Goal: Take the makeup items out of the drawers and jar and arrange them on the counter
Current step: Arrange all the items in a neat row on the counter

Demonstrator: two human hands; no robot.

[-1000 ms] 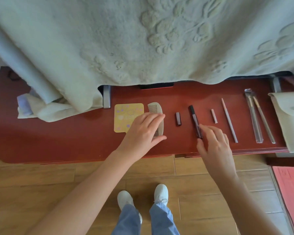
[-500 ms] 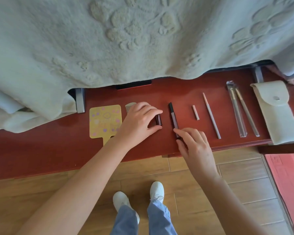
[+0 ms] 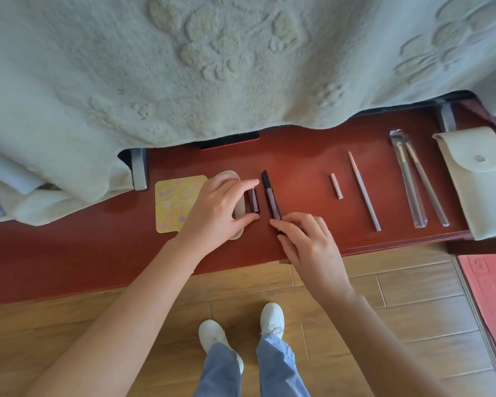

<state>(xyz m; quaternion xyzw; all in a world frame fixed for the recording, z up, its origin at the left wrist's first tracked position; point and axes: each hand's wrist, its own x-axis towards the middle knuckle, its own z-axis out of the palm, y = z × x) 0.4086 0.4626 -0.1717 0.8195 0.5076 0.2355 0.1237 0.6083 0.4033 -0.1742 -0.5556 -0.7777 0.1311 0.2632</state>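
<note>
Row nearly laid out along the counter [image 3: 69, 253] front edge — left hand [image 3: 215, 213] is pinching the short dark tube [image 3: 253, 200], right hand [image 3: 307, 242] is fingering the long dark pen [image 3: 270, 196]; only straightening seems left

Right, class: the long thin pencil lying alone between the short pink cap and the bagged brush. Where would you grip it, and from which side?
Pinch the grey pencil at mid-shaft from above, a fingertip on each long side. It lies flat on the red counter, pink tip pointing away, with bare counter on both sides, so fingers fit. Its ends are thin and would probably pivot.
</note>
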